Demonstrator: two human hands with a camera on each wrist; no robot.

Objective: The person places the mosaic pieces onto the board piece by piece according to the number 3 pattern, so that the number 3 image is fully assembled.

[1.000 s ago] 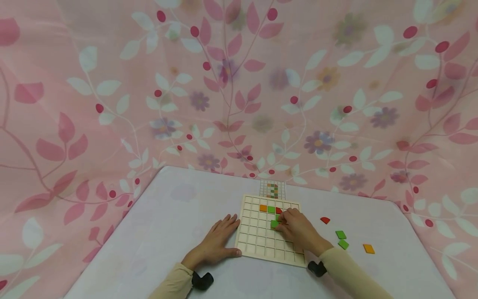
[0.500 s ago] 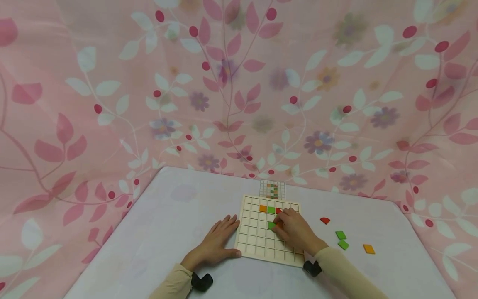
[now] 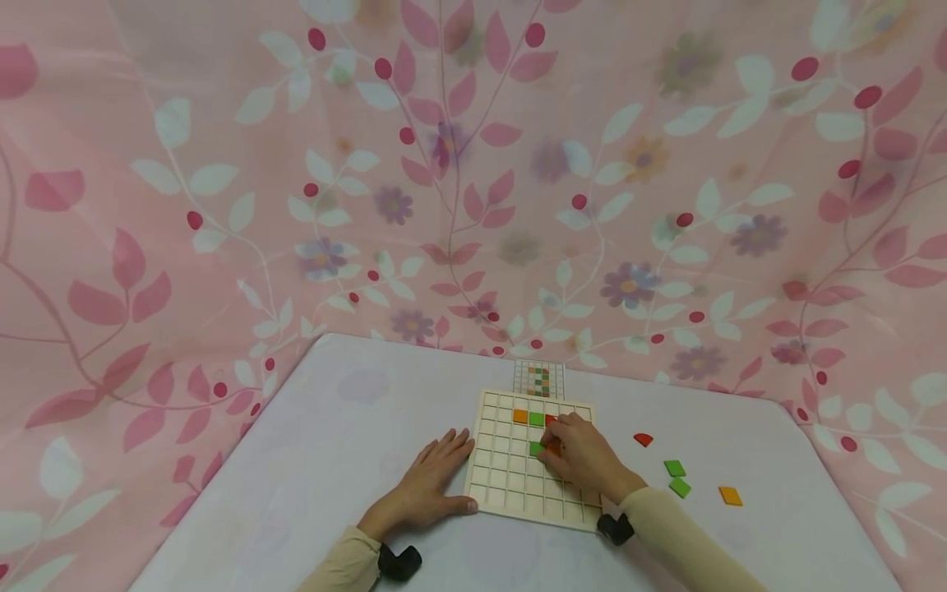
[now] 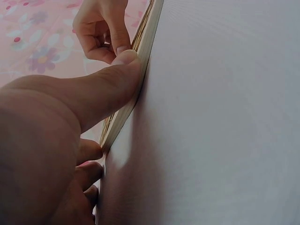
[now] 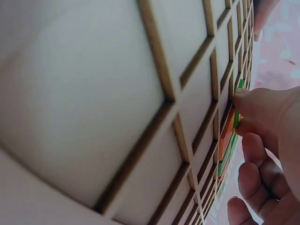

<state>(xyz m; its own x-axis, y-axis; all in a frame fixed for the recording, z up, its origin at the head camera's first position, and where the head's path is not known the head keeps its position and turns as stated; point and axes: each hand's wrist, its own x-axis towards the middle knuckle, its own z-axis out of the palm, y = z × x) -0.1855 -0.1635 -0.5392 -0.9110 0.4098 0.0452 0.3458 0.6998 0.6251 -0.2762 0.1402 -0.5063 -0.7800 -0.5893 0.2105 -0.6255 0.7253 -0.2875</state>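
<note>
A pale wooden grid board (image 3: 510,477) lies on the table. My left hand (image 3: 431,483) rests at its left side, fingers spread; in the left wrist view the thumb (image 4: 110,86) presses on the board's edge. Over the middle of the grid, my right hand (image 3: 588,460) pinches a green square tile (image 3: 536,449) between thumb and index finger. The right wrist view shows that green tile (image 5: 236,120) standing edge-on at the fingertips, beside an orange tile (image 5: 222,143) set in the grid. An upper row holds an orange tile (image 3: 521,417), a green tile (image 3: 536,419) and a partly covered red piece (image 3: 550,420).
A printed pattern card (image 3: 539,378) lies behind the board. Right of the board are a red quarter-round piece (image 3: 643,440), two loose green tiles (image 3: 674,469) and an orange tile (image 3: 731,496). A pink floral cloth (image 3: 473,205) hangs behind the table.
The right hand has shifted slightly left with the green tile, which now sits lower and further left over the grid. The orange tile beside it came into view. The left hand has stayed put.
</note>
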